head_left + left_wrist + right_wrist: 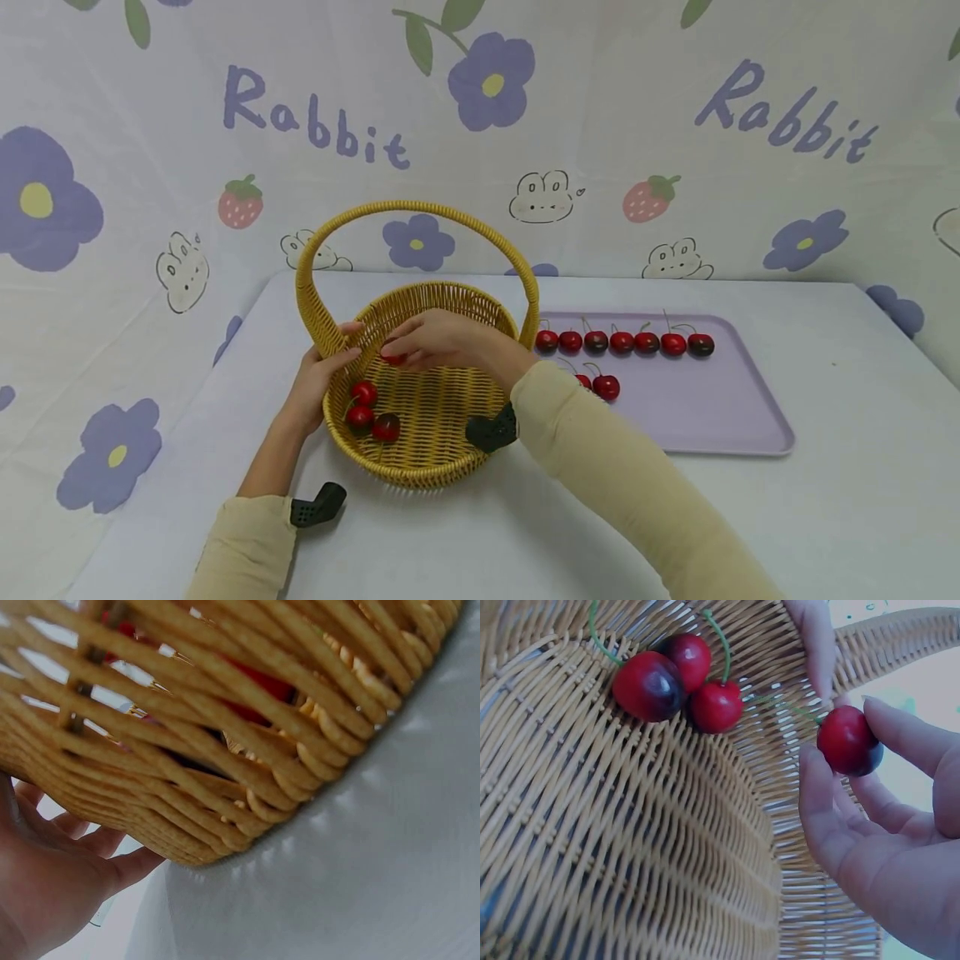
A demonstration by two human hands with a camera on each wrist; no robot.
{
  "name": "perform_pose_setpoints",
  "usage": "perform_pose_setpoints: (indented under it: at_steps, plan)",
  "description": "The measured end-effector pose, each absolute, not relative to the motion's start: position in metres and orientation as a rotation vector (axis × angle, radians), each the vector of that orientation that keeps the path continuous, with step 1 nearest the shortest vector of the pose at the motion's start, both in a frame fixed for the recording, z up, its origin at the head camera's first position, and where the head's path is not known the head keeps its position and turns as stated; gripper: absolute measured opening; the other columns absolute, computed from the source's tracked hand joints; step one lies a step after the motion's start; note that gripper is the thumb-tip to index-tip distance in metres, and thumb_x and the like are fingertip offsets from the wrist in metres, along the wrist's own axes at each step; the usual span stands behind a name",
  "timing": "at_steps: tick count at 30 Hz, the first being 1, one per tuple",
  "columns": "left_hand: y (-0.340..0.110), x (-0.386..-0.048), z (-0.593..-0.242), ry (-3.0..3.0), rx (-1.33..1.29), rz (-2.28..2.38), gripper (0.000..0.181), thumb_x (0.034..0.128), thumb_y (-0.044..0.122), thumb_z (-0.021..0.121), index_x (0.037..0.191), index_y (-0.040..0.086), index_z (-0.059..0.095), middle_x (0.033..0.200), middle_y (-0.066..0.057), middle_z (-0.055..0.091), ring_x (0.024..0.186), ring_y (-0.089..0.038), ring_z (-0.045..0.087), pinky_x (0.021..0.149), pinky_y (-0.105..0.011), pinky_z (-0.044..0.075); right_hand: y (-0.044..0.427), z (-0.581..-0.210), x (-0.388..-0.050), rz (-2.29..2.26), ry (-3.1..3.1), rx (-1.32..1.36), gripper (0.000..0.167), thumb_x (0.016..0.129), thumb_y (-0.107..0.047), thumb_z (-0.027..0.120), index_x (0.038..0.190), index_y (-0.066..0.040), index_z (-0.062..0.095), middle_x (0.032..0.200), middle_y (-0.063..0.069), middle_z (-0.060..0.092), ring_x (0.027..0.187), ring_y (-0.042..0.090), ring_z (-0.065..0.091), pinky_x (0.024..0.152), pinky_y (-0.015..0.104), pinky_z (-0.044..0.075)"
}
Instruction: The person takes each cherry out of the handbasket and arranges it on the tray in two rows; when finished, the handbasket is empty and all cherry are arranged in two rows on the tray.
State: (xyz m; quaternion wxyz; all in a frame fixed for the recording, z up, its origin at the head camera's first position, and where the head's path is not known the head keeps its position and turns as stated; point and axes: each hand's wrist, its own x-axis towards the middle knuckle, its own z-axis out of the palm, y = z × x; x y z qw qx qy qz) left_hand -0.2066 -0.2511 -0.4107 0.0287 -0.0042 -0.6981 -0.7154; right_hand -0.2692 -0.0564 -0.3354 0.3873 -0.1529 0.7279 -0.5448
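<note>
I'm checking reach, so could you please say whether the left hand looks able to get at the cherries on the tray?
Probably not: the left hand holds the wicker basket, which, with the right forearm, blocks the way to the cherries on the lilac tray.

One basket (408, 477), one tray (697, 408), one worktop (847, 400)! Three cherries (386, 427) lay inside the basket, and a fourth cherry (849, 741) sat pinched in the right fingers (821, 802). Over to the tray: seven cherries (622, 342) across the back row, two more cherries (606, 387) in front, nine in sight, though an arm hid part of it! Thirteen visible altogether! Two sleeves (592, 442), two black wrist devices (318, 506), and behind, two printed strawberries (240, 204) and two "Rabbit" words (315, 121)!
</note>
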Motion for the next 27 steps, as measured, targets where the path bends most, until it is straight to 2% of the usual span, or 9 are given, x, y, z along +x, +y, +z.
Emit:
perform_pose_setpoints:
  at_steps: [2,4,9,12,16,22,27]
  plan:
    - [-0.251,-0.207,-0.411,-2.154,-0.01,-2.207,0.045,0.0981,0.01,0.045,0.141,-0.002,0.035,0.143,-0.018,0.033,0.125,-0.03,0.037,0.107,-0.047,0.025,-0.051,-0.332,-0.268,-1.407,1.815,-0.4,0.036,0.092,-0.008,0.063,0.126,0.002,0.057,0.103,0.011,0.063,0.104,0.033,0.059,0.096,0.045,0.042]
    - [-0.251,-0.207,-0.411,-2.153,-0.006,-2.21,0.045,0.0981,0.01,0.045,0.141,-0.002,0.035,0.143,-0.018,0.033,0.125,-0.03,0.037,0.107,-0.047,0.025,-0.046,-0.328,-0.266,-1.412,1.806,-0.414,0.036,0.092,-0.008,0.063,0.126,0.002,0.057,0.105,0.012,0.063,0.109,0.035,0.057,0.096,0.044,0.042]
    - [-0.251,-0.207,-0.411,-2.147,0.004,-2.212,0.045,0.098,0.009,0.045,0.141,-0.002,0.035,0.143,-0.017,0.033,0.125,-0.03,0.036,0.107,-0.046,0.024,-0.03,-0.318,-0.262,-1.312,1.913,-0.524,0.03,0.09,-0.014,0.067,0.119,-0.004,0.063,0.103,0.01,0.067,0.097,0.027,0.063,0.086,0.036,0.05]
    - [-0.25,-0.207,-0.411,-2.147,0.0,-2.21,0.045,0.098,0.008,0.045,0.141,-0.002,0.035,0.144,-0.017,0.033,0.125,-0.029,0.036,0.107,-0.045,0.024,-0.018,-0.313,-0.258,-1.274,1.937,-0.589,0.03,0.089,-0.014,0.069,0.116,-0.004,0.062,0.103,0.012,0.067,0.089,0.022,0.065,0.079,0.03,0.052]
    - [-0.249,-0.207,-0.411,-2.15,-0.005,-2.209,0.045,0.0981,0.008,0.045,0.141,-0.002,0.035,0.144,-0.017,0.033,0.124,-0.029,0.036,0.106,-0.044,0.025,0.0,-0.307,-0.248,-1.296,1.88,-0.595,0.034,0.087,-0.01,0.069,0.119,-0.004,0.058,0.105,0.016,0.065,0.09,0.023,0.066,0.081,0.032,0.052]
    - [-0.249,-0.207,-0.411,-2.137,-0.012,-2.212,0.046,0.0979,0.009,0.046,0.141,-0.003,0.036,0.143,-0.017,0.033,0.124,-0.029,0.036,0.106,-0.043,0.025,0.032,-0.304,-0.231,-1.182,1.947,-0.753,0.038,0.087,-0.018,0.071,0.124,-0.016,0.062,0.106,0.008,0.064,0.097,0.023,0.062,0.085,0.033,0.05]
    - [-0.25,-0.207,-0.412,-2.137,-0.013,-2.209,0.045,0.0979,0.01,0.046,0.14,-0.002,0.036,0.142,-0.017,0.034,0.125,-0.029,0.035,0.106,-0.043,0.024,0.058,-0.306,-0.217,-1.177,1.923,-0.833,0.037,0.087,-0.017,0.071,0.122,-0.012,0.061,0.105,0.007,0.064,0.1,0.023,0.058,0.086,0.035,0.047]
